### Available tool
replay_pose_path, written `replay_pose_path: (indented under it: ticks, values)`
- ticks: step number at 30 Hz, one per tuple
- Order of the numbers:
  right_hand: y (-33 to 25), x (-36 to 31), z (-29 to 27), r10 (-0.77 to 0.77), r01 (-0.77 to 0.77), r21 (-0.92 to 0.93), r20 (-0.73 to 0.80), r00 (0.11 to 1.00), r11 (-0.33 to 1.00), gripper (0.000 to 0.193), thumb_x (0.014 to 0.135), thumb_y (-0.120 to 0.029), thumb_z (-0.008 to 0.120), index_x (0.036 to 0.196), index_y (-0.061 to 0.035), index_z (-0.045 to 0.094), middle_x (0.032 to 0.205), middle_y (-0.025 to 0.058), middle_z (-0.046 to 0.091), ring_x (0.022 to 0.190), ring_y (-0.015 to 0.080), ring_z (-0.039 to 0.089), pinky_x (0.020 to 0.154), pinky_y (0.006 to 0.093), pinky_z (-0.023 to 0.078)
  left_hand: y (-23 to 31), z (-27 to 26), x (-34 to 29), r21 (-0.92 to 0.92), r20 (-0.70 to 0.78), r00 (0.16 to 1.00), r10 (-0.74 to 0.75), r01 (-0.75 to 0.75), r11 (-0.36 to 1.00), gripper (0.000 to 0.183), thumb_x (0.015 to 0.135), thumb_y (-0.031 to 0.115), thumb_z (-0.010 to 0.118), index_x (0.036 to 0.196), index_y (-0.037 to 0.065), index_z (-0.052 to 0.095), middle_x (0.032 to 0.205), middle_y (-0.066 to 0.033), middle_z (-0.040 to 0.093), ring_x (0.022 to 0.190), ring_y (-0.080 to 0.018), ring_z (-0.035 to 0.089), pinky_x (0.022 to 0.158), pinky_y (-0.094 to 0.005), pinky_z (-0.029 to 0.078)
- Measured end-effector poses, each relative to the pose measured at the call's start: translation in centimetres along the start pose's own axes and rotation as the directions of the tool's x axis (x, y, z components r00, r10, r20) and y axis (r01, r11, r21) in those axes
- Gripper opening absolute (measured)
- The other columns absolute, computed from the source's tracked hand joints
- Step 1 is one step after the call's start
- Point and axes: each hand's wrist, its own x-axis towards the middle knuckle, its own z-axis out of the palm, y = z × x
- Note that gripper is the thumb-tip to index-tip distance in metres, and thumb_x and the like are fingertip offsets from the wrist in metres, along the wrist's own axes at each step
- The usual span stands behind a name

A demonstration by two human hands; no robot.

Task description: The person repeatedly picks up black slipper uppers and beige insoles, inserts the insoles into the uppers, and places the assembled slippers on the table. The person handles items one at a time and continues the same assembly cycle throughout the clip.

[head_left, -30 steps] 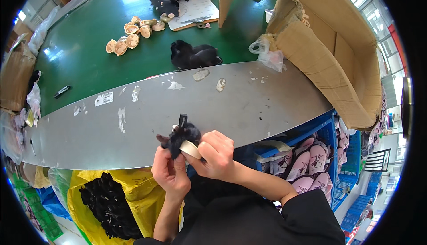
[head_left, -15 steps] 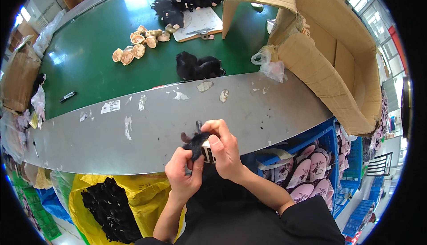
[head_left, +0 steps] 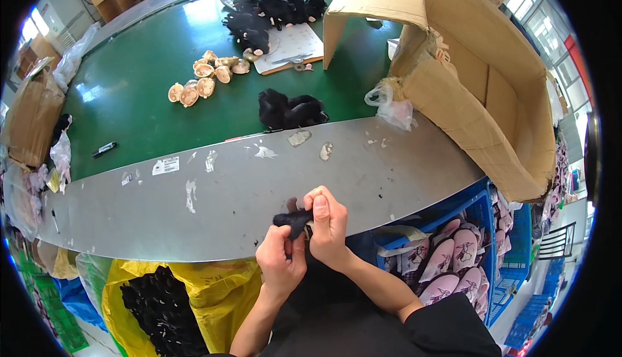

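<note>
Over the front edge of the metal strip, both hands hold a small black plush piece (head_left: 295,221) with a dark brown flap standing up from it. Thumb and fingers of my left hand (head_left: 280,258) pinch its lower left side. My right hand (head_left: 329,227) is closed at its right side, fingertips at the upper edge. A pale, dark-marked bit shows between the plush piece and my right hand; most of it is hidden. Beyond the hands, two black plush pieces (head_left: 290,109) lie side by side at the edge of the green table top (head_left: 149,120).
Beige moulded shells (head_left: 205,87), a clipboard (head_left: 301,43) and a heap of black plush pieces (head_left: 275,8) lie farther back. A cardboard box (head_left: 476,107) stands at right. Below are a yellow bag (head_left: 217,292) of black pieces and a blue crate (head_left: 490,253) with pink slippers (head_left: 437,253).
Both hands have shifted slightly right, with the left lower and closer to the right. The pale, dark-barred part and the dark knob above the plush piece are now mostly out of sight.
</note>
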Motion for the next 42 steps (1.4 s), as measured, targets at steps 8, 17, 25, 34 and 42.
replay_pose_path:
  ticks: [8,17,25,34,42]
  values:
    - [1.7,0.2,-0.7,0.003,0.0,0.087,-0.026,1.0,0.996,0.037,0.107,-0.028,0.041,0.079,-0.0038,0.048,0.065,-0.0018,0.044,0.059,0.0077,0.04,0.053,0.0267,0.037,0.9,0.3,0.3,0.047,0.02,1.0,-0.02,0.019,0.999,0.014,0.089,0.0,0.069,0.087,0.002,0.056,0.066,-0.0036,0.045,0.056,-0.0126,0.043,0.052,-0.027,0.037]
    - [0.0,0.0,-0.1,0.166,-0.129,0.35,-0.079,0.983,0.928,0.035,0.106,-0.029,0.038,0.081,-0.0052,0.046,0.071,-0.0012,0.046,0.063,0.0053,0.04,0.058,0.0234,0.038,0.4,0.7,0.0,-0.016,0.071,0.997,-0.004,0.005,1.0,0.014,0.088,-0.002,0.071,0.093,0.0,0.057,0.068,-0.0063,0.046,0.052,-0.0159,0.042,0.049,-0.0295,0.038]
    - [2.3,-0.7,0.0,-0.012,0.051,0.265,-0.146,0.989,0.963,0.046,0.111,-0.032,0.041,0.074,-0.004,0.045,0.062,-0.0028,0.046,0.058,0.0039,0.04,0.049,0.025,0.033,-0.1,0.7,-0.7,-0.019,0.064,0.997,-0.05,0.051,0.999,0.011,0.092,0.001,0.066,0.09,0.001,0.056,0.063,-0.0019,0.042,0.054,-0.0117,0.038,0.05,-0.0271,0.033]
    - [2.6,0.6,-0.6,-0.127,0.117,-0.061,-0.207,0.97,0.991,0.054,0.108,-0.025,0.052,0.062,0.0002,0.041,0.056,-0.0011,0.041,0.055,0.0066,0.034,0.047,0.0299,0.029,-0.5,1.2,-1.2,0.056,0.056,0.998,0.013,-0.017,0.998,0.013,0.091,0.001,0.068,0.091,0.001,0.055,0.062,-0.0044,0.042,0.051,-0.017,0.04,0.048,-0.0314,0.035]
    - [2.1,2.1,-1.4,-0.5,0.387,-0.467,-0.144,0.854,0.795,0.044,0.1,-0.012,0.062,0.061,-0.0051,0.041,0.051,0.0066,0.035,0.038,0.0202,0.032,0.04,0.0343,0.027,0.1,1.0,-0.9,0.082,0.121,0.992,0.021,-0.031,0.996,0.015,0.088,0.0,0.07,0.094,0.0,0.057,0.063,-0.0071,0.048,0.051,-0.0254,0.048,0.05,-0.0363,0.04]
